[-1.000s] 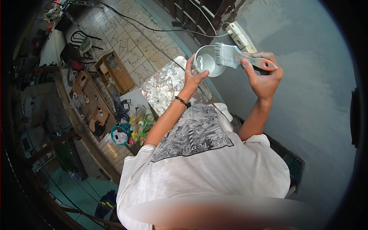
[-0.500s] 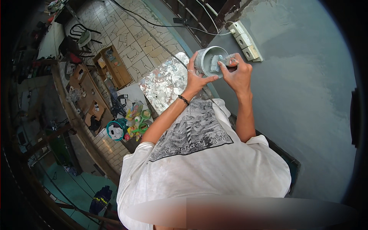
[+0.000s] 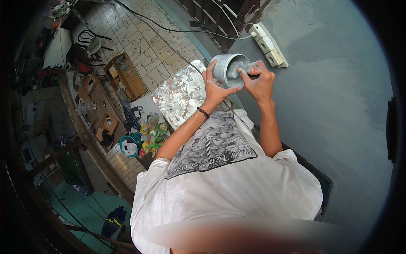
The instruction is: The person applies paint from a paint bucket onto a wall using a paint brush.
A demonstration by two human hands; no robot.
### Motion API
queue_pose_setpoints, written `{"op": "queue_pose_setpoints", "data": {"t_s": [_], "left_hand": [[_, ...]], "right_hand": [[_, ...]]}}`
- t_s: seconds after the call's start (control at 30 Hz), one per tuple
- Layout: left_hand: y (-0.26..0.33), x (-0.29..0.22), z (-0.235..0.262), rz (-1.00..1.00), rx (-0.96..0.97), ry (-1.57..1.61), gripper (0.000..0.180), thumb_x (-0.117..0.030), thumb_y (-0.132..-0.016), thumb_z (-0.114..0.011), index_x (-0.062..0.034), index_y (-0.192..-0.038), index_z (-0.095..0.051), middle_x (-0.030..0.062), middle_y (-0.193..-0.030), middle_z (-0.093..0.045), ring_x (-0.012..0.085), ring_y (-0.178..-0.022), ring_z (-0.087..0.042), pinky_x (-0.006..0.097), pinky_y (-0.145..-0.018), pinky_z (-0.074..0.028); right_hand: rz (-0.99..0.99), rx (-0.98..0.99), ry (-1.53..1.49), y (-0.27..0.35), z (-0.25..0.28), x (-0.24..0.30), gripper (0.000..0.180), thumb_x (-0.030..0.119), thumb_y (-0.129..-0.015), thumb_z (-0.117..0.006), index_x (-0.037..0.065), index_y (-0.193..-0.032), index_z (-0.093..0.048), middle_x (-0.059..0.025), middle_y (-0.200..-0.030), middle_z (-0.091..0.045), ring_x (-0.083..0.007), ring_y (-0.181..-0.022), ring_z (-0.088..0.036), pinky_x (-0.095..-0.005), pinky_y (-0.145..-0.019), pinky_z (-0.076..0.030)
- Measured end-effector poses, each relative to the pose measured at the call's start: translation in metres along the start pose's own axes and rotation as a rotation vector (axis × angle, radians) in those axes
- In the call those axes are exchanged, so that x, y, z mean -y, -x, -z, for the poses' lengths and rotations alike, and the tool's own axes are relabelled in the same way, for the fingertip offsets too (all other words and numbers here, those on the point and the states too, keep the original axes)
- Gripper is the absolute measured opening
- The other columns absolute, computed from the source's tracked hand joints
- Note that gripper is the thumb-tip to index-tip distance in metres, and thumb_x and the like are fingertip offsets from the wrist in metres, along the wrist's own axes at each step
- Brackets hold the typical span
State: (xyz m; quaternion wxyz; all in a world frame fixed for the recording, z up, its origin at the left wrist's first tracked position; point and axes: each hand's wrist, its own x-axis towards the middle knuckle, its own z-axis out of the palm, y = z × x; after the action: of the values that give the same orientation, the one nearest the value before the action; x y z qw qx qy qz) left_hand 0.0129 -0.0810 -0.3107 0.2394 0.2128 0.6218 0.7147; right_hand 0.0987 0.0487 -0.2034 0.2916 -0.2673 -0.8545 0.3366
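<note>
Tilted in my left hand (image 3: pixel 216 86) is a round grey paint pot (image 3: pixel 220 67), its mouth facing right. My fingers and thumb span its outer wall and lower rim. Pinched in my right hand (image 3: pixel 259 82), at the mouth of the pot, is a paint-coated tool (image 3: pixel 253 69) that looks like a brush. Its head is inside the pot, thick with pale grey paint, so its exact shape is hard to make out. Paint smears show on my fingers.
A grey painted wall (image 3: pixel 325 106) rises close on my right, carrying a white socket strip (image 3: pixel 269 45). A paint-spattered board (image 3: pixel 177 95) lies beyond my left arm. Cables (image 3: pixel 169 28) cross near the pot. Bottles and a teal basket (image 3: pixel 130 144) stand left, with a wooden drawer (image 3: pixel 127 76) farther off.
The pot has tipped farther to the right and shifted slightly left. The tool's head has turned within it, showing less of its block-like shape. Both hands keep their hold.
</note>
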Motion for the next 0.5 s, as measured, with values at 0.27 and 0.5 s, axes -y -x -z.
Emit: {"op": "queue_pose_setpoints", "data": {"t_s": [0.27, 0.5], "left_hand": [[0.002, -0.006, -0.003, 0.000, -0.013, 0.019, 0.126, -0.012, -0.055, -0.104, -0.0079, -0.157, -0.029, 0.0108, -0.142, -0.028, 0.0292, -0.140, -0.042, 0.047, -0.112, -0.054], [0.000, -0.004, -0.005, 0.050, -0.023, 0.043, 0.131, -0.011, -0.055, -0.104, -0.0121, -0.160, -0.026, 0.0111, -0.141, -0.028, 0.0294, -0.140, -0.042, 0.048, -0.113, -0.053]], "right_hand": [[0.038, 0.074, -0.020, -0.004, -0.004, -0.020, 0.037, 0.012, -0.075, -0.092, 0.001, -0.083, -0.058, -0.0112, -0.066, -0.067, -0.0278, -0.060, -0.071, -0.0341, -0.057, -0.054], [0.000, 0.037, -0.062, -0.008, 0.014, -0.011, 0.037, 0.011, -0.075, -0.092, 0.000, -0.079, -0.057, -0.0095, -0.064, -0.065, -0.0187, -0.058, -0.068, -0.0322, -0.057, -0.052]]}}
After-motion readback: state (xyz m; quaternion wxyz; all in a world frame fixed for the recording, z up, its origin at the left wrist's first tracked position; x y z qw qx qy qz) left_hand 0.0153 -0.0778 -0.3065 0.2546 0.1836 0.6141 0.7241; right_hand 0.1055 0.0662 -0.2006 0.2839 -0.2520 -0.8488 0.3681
